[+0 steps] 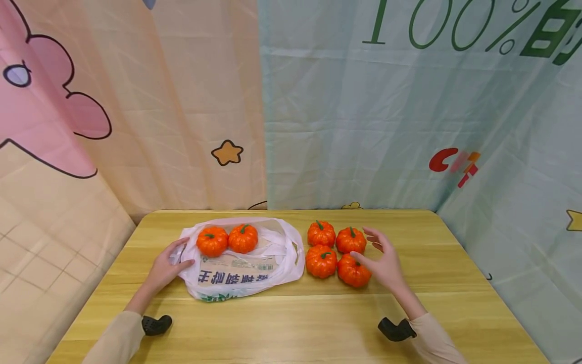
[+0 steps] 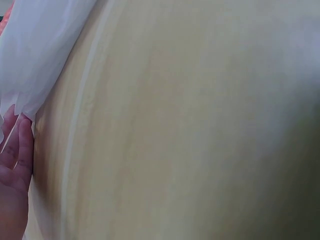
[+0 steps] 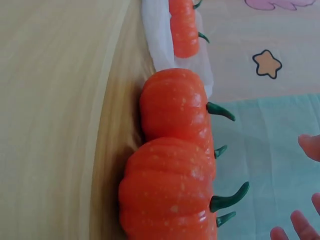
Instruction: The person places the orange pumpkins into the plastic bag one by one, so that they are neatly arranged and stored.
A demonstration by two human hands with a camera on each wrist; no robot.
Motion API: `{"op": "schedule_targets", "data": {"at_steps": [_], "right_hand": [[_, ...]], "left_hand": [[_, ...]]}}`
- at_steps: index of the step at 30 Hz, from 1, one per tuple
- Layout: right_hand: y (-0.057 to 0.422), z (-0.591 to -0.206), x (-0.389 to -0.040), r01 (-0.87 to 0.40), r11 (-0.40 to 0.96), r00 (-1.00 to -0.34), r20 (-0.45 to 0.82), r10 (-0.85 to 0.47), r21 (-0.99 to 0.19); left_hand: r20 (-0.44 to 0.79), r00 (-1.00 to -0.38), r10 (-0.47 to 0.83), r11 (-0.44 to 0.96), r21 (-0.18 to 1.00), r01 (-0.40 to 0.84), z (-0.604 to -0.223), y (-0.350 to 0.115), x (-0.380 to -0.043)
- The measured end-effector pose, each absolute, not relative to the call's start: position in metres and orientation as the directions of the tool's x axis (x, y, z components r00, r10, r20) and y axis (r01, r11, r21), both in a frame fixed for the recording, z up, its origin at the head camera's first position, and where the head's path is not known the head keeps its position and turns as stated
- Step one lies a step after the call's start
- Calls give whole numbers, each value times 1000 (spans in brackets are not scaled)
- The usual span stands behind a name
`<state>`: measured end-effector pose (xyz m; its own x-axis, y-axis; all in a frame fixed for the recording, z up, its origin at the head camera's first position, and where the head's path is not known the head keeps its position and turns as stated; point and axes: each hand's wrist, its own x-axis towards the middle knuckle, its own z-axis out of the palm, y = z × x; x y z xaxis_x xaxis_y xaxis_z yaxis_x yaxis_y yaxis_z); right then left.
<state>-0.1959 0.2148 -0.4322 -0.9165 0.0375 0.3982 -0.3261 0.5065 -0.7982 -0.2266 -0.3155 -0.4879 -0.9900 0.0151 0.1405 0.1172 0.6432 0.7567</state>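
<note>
A white plastic bag with printed lettering lies on the table, its mouth spread, and two small orange pumpkins with green stems sit in it. At its left edge my left hand holds the plastic between thumb and fingers; in the left wrist view, the fingertips meet the plastic. Right of the bag, several more pumpkins stand close together. My right hand hovers at the right side of this group, thumb and fingers spread around the nearest pumpkin, with a gap showing in the right wrist view.
The wooden table reaches back to a patterned curtain. More curtain hangs along both sides. A black wrist mount sits at the left sleeve and another black mount at the right.
</note>
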Motion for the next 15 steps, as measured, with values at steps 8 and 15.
{"op": "schedule_targets", "data": {"at_steps": [8, 15], "right_hand": [[231, -445, -189, -219, 526, -960, 277, 34, -822], [237, -454, -189, -149, 462, -986, 169, 1, -874]], "left_hand": [[120, -993, 13, 650, 753, 99, -487, -315, -226], [117, -993, 10, 643, 760, 96, -487, -316, -226]]}}
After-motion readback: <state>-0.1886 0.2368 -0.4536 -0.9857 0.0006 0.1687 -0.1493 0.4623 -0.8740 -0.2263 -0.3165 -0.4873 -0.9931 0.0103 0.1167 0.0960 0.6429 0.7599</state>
